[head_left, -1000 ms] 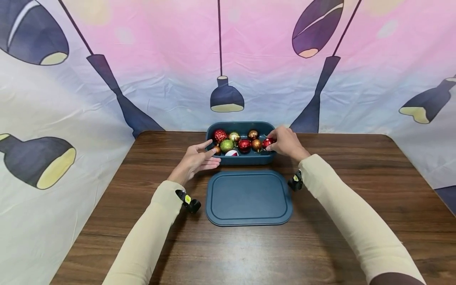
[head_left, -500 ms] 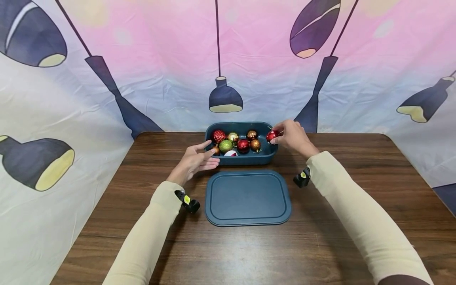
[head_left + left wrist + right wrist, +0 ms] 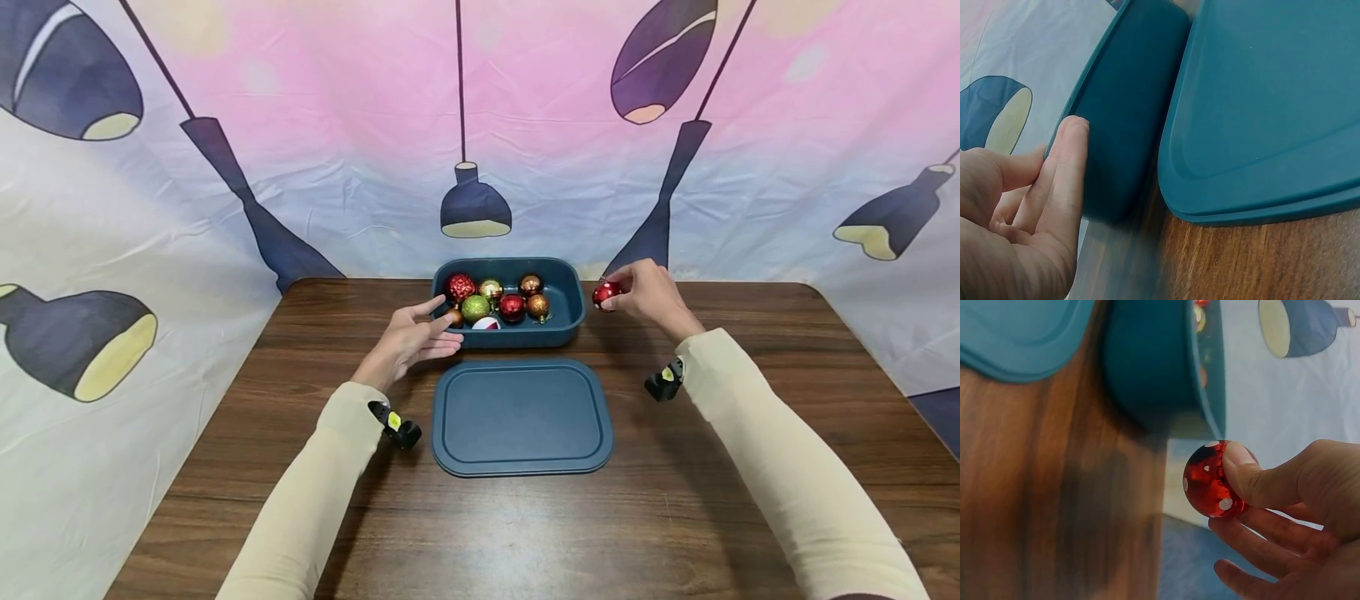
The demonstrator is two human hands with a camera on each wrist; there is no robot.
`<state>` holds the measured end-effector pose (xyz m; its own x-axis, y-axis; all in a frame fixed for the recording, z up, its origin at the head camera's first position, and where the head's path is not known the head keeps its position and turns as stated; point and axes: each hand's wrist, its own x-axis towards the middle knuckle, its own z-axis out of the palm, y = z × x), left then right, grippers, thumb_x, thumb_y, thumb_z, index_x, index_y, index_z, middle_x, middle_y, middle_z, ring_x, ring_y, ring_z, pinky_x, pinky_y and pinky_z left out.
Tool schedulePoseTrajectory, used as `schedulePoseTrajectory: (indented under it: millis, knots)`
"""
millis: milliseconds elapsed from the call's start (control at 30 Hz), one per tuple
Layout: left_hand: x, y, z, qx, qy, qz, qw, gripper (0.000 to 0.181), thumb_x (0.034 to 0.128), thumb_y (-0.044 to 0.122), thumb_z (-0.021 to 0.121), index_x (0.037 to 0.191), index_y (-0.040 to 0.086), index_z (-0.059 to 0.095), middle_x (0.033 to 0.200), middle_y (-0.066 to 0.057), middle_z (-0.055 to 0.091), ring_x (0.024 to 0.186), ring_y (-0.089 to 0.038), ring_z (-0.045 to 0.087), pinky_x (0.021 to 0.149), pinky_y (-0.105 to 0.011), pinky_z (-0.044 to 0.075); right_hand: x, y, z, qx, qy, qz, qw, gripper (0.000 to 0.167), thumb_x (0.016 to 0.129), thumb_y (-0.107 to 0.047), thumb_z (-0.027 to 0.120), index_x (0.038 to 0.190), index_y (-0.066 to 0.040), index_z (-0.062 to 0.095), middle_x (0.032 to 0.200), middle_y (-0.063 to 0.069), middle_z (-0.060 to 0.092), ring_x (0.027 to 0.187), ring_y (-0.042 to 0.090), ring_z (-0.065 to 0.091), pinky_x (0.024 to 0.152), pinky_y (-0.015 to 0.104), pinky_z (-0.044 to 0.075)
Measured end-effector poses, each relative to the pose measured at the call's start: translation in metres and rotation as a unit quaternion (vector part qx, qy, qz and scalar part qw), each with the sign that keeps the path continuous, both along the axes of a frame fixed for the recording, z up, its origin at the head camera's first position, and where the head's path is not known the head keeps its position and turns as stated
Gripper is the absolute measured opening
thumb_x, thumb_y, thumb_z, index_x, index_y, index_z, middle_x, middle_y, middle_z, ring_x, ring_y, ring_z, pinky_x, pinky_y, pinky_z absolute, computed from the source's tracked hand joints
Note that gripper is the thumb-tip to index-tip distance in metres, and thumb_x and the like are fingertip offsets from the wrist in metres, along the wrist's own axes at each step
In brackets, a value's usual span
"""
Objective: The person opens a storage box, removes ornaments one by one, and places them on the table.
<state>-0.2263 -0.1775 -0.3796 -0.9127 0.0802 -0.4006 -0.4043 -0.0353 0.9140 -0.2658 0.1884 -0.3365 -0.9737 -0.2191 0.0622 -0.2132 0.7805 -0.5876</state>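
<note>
The right hand [image 3: 651, 296] pinches a shiny red ball with white dots [image 3: 1207, 481] between thumb and fingers, just right of the blue-green box [image 3: 517, 337]. At the box's left end, the left hand [image 3: 408, 340] rests with its fingers along the outer wall and its thumb at the rim; the left wrist view shows the fingers [image 3: 1071, 162] nearly straight against that wall. Inside the box lie several ornament balls, among them a green one [image 3: 475, 308], a red one [image 3: 512, 307] and a copper one [image 3: 531, 285].
A flat blue-green lid [image 3: 522, 417] lies on the wooden table [image 3: 525, 533] in front of the box. Behind the table's far edge hangs a cloth [image 3: 360, 192] printed with lamps.
The red dotted ball has left the right end of the box, carried rightward past the rim by the right hand. The left hand has stayed at its place.
</note>
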Motion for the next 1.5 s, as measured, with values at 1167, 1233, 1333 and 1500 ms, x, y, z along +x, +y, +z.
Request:
schedulePoseTrajectory:
  millis: [1167,1233,1333,1500]
  knots:
    - [0.000,0.001,0.000,0.000,0.001,0.002,1.0000,0.060,0.1025,0.019,0.063,0.157,0.028,0.040,0.090,-0.014,0.076,0.076,-0.020,0.076,0.087,-0.041,0.060,-0.002,0.022,-0.037,0.009,-0.046,-0.016,0.9988,0.047,0.086,-0.014,0.082,0.123,0.009,0.067,0.123,0.029,0.065,0.115,0.045,0.057,0.099,0.060,0.047]
    - [0.000,0.001,0.000,0.000,0.002,0.002,1.0000,0.060,0.1025,0.019,0.063,0.157,0.028,0.040,0.090,-0.014,0.076,0.076,-0.020,0.076,0.086,-0.040,0.060,-0.002,0.023,-0.035,0.007,-0.049,-0.016,0.9987,0.047,0.087,-0.014,0.081,0.124,0.010,0.066,0.126,0.030,0.063,0.118,0.046,0.056,0.100,0.061,0.047]
    - [0.000,0.001,-0.001,-0.001,0.003,0.002,1.0000,0.061,0.1023,0.019,0.064,0.157,0.028,0.040,0.091,-0.014,0.076,0.077,-0.020,0.076,0.087,-0.041,0.060,-0.002,0.023,-0.030,0.006,-0.047,-0.013,0.9988,0.047,0.088,-0.013,0.080,0.127,0.010,0.064,0.129,0.032,0.061,0.121,0.048,0.053,0.101,0.062,0.047]
    - [0.000,0.001,-0.001,-0.001,0.002,0.003,1.0000,0.060,0.1023,0.019,0.064,0.157,0.028,0.040,0.091,-0.014,0.076,0.077,-0.020,0.076,0.087,-0.041,0.060,-0.002,0.020,-0.019,0.006,-0.033,-0.006,0.9994,0.046,0.089,-0.013,0.079,0.127,0.010,0.064,0.128,0.031,0.062,0.122,0.048,0.053,0.102,0.062,0.045]
